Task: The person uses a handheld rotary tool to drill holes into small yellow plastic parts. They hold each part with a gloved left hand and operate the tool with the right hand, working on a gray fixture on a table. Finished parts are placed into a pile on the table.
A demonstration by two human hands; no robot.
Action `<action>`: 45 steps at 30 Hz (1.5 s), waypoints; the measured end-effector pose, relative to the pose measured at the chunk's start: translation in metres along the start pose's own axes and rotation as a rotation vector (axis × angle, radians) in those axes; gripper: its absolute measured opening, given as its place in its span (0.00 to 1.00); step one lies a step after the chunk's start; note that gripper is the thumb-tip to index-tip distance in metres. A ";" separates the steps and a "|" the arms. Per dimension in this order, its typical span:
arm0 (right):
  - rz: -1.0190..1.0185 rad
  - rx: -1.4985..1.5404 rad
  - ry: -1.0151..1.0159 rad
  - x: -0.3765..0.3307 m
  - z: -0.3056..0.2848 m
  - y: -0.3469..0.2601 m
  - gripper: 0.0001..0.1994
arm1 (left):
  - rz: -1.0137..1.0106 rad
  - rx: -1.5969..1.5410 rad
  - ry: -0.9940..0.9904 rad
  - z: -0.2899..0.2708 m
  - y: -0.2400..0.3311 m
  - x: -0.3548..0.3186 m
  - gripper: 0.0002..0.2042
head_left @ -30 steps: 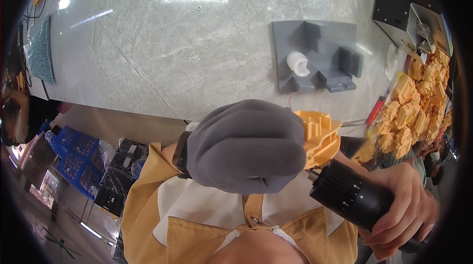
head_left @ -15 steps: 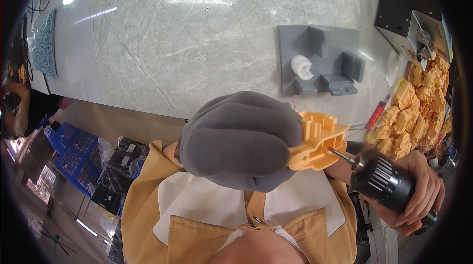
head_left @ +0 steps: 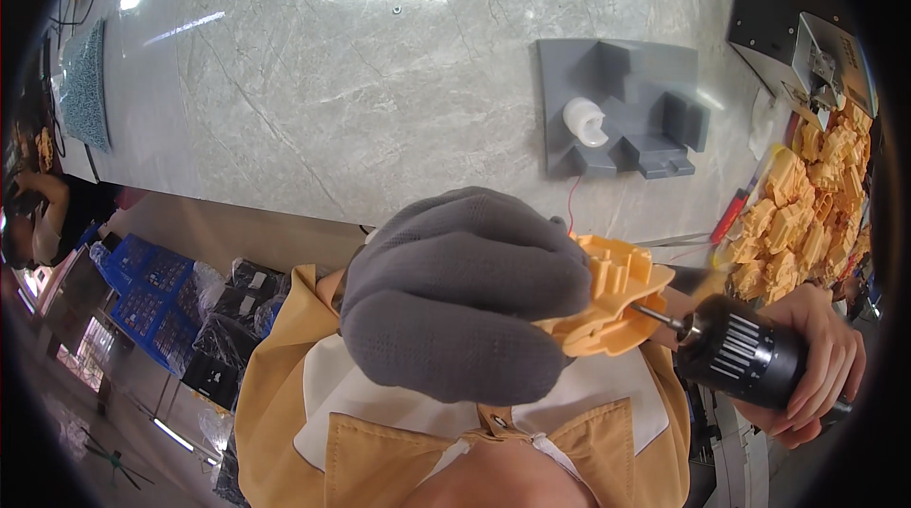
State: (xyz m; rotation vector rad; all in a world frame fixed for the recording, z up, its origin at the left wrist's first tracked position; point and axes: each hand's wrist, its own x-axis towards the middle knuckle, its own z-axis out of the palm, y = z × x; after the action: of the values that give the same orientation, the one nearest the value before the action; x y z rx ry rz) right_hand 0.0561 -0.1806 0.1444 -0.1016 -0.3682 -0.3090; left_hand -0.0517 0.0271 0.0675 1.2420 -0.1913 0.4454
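My left hand (head_left: pixel 465 295), in a grey glove, grips an orange plastic part (head_left: pixel 612 304) close to my chest, below the table's front edge. My bare right hand (head_left: pixel 821 361) holds a black electric screwdriver (head_left: pixel 745 356) at the lower right. Its thin bit touches the right side of the orange part.
A grey moulded fixture (head_left: pixel 617 119) with a white cylinder (head_left: pixel 585 121) on it stands on the pale marble table (head_left: pixel 332 81). A heap of orange plastic parts (head_left: pixel 802 209) lies at the right edge, with a red-handled tool (head_left: pixel 729 217) beside it. Blue crates (head_left: pixel 142 285) stand on the floor at the left.
The screwdriver has swung out to the right and its bit now meets the orange part's side. My gloved hand and the part have shifted slightly right.
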 end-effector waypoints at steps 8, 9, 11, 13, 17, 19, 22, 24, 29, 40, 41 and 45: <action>-0.036 0.046 0.011 0.004 -0.002 0.000 0.17 | -0.002 -0.008 0.004 0.001 0.002 0.000 0.14; -0.034 0.052 0.020 0.004 -0.002 0.000 0.17 | -0.003 -0.010 0.005 0.001 0.002 0.000 0.14; -0.022 0.068 0.036 0.004 0.001 0.001 0.17 | -0.003 -0.008 0.004 0.001 0.003 0.000 0.14; -0.024 0.091 0.043 0.006 0.004 0.002 0.17 | -0.006 -0.006 0.005 0.001 0.003 0.000 0.14; -0.043 0.112 0.046 0.007 0.005 0.002 0.17 | -0.017 -0.007 0.005 0.000 0.004 -0.001 0.14; -0.037 0.105 0.046 0.007 0.005 0.000 0.17 | -0.027 0.004 0.010 -0.002 0.004 -0.001 0.14; -0.042 0.074 0.039 0.007 0.003 -0.005 0.16 | -0.039 0.001 0.029 -0.004 0.002 -0.001 0.14; -0.039 0.052 0.046 0.008 0.004 -0.008 0.16 | -0.046 -0.001 0.039 -0.004 0.001 -0.001 0.14; -0.035 0.043 0.037 0.008 0.002 -0.011 0.17 | -0.040 0.005 0.037 -0.001 0.005 -0.001 0.14; -0.039 0.091 0.024 0.009 0.000 -0.007 0.17 | -0.046 0.002 0.045 0.009 0.013 0.002 0.14; -0.027 0.104 0.028 0.008 0.000 -0.007 0.17 | -0.050 0.000 0.041 0.009 0.013 0.002 0.14; 0.001 0.150 0.056 0.007 -0.001 -0.003 0.17 | -0.072 -0.049 -0.017 0.008 0.017 0.006 0.20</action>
State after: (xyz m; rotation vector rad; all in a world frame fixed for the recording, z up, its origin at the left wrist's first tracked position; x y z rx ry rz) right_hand 0.0616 -0.1849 0.1465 0.0538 -0.3344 -0.2820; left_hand -0.0531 0.0256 0.0872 1.2009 -0.1708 0.3657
